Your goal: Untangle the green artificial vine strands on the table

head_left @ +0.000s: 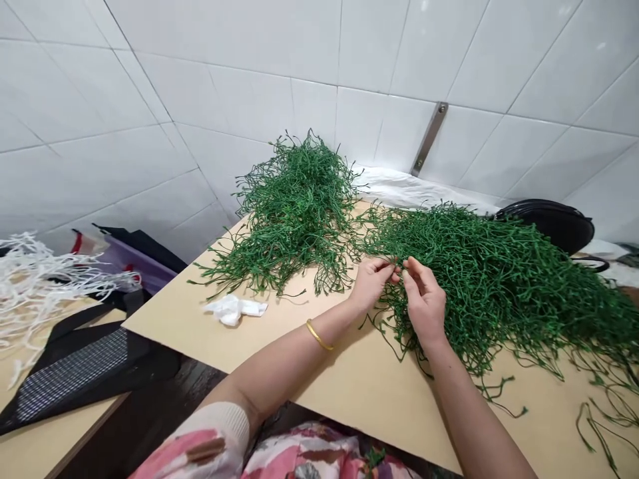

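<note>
My left hand (373, 282) and my right hand (424, 296) meet at the left edge of a large heap of green cords (479, 273). Fingers of both hands are pinched together on a thin green cord (399, 266) with small knob-like ends. The fingertips almost touch, and they hide most of the piece between them. Several strands hang below my hands onto the table. A second pile of green cords (304, 193) stands further back on the left.
A crumpled white tissue (232, 309) lies on the wooden table (200, 339). Behind the heap are a black round bag (554, 223), white sheeting (399, 183) and a metal bracket (430, 138) on the tiled wall. White cords (34, 293) and a black mesh bag (80, 372) lie at left.
</note>
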